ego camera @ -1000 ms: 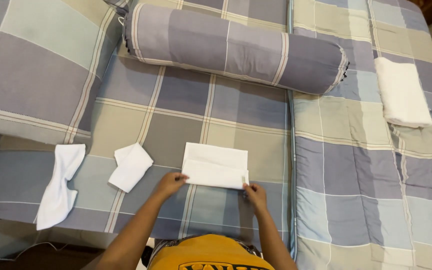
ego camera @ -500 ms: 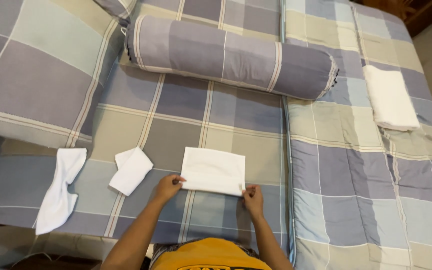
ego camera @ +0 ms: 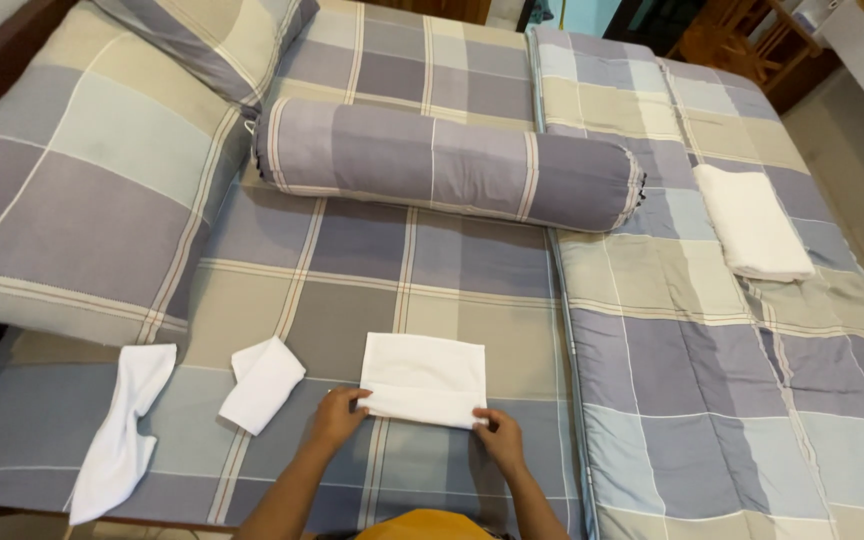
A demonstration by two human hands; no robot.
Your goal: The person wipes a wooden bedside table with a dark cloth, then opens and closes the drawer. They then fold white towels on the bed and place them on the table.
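Head view: both hands (ego camera: 337, 417) (ego camera: 500, 438) pinch the folded white cloth's (ego camera: 422, 378) near edge.

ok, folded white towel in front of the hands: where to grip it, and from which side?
Probably the near long edge, from the person's side. The folded white towel lies flat on the bed with that edge facing them, and the left hand and right hand already sit at its two near corners. Pinching both corners should keep the layers together.
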